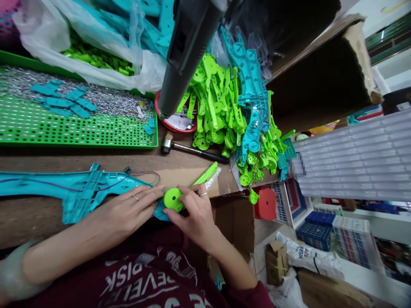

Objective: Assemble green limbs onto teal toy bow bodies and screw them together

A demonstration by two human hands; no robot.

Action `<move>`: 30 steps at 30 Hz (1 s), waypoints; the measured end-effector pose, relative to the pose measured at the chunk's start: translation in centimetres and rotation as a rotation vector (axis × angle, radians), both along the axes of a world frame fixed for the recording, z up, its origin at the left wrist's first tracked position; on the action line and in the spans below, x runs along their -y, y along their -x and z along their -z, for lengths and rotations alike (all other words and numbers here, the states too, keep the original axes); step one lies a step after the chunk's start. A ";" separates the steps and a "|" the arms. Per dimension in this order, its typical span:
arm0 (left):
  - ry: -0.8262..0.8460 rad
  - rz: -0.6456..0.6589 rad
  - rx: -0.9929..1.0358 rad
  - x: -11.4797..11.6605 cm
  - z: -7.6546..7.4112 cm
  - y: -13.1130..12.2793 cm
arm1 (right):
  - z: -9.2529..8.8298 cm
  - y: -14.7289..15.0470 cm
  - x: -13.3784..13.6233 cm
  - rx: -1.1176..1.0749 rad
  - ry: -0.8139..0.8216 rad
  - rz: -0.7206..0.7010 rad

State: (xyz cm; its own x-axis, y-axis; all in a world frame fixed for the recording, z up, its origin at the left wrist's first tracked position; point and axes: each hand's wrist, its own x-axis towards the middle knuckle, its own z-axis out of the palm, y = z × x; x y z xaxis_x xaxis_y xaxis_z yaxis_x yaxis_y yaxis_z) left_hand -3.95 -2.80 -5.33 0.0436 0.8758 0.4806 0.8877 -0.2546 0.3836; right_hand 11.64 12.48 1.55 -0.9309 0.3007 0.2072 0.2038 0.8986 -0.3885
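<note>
A long teal plastic shell (pixel 80 188) with thin coloured wires lies flat on the wooden bench. My left hand (pixel 128 209) rests on its right end, fingers stretched out and pressing it down. My right hand (pixel 195 211) pinches a lime-green plastic arm (pixel 180 194) by its round disc end, which sits on the tip of the teal shell. The arm's long end points up and right over a piece of cardboard.
A green perforated tray (pixel 64 128) holds small metal parts and teal pieces. A hammer (pixel 192 149) lies on the bench. A heap of green and teal parts (pixel 234 111) sits behind it. A dark tool (pixel 186 47) hangs overhead. Boxes and crates stand on the floor at right.
</note>
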 end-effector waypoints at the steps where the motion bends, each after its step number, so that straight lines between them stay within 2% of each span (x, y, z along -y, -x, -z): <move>1: 0.014 -0.004 -0.003 0.1 0.1 0.0 | 0.0 0.0 -0.1 0.021 -0.010 0.001; 6: 0.030 0.022 0.008 0.1 0.1 0.1 | 0.2 0.0 -0.2 0.114 -0.086 -0.037; 12: 0.038 0.068 0.016 0.0 -0.2 0.5 | -0.3 -0.8 -1.2 0.053 -0.070 -0.095; 16: 0.029 0.054 -0.001 0.0 -0.2 0.5 | -0.5 -2.2 -3.4 0.015 -0.147 -0.284; 20: 0.028 0.051 -0.020 -0.2 -0.1 0.6 | -0.1 -2.7 -5.5 0.015 -0.426 -0.569; 23: 0.037 0.037 -0.043 -0.3 -0.3 0.5 | 0.2 -2.3 -6.3 -0.023 -0.576 -0.724; 26: 0.051 0.009 -0.094 -0.3 -0.7 0.3 | 0.8 -1.7 -6.6 -0.128 -0.657 -0.808; 30: 0.075 0.012 -0.197 -0.6 -0.8 0.3 | 1.7 -0.9 -7.2 -0.208 -0.717 -0.836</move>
State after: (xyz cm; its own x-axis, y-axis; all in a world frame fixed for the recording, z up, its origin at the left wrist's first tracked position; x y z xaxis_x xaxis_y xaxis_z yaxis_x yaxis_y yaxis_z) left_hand -4.27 -2.22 -4.50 0.1408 0.9076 0.3955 0.9445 -0.2429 0.2213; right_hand 12.58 19.66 -0.12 -0.7113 -0.6544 0.2566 -0.5774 0.7521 0.3176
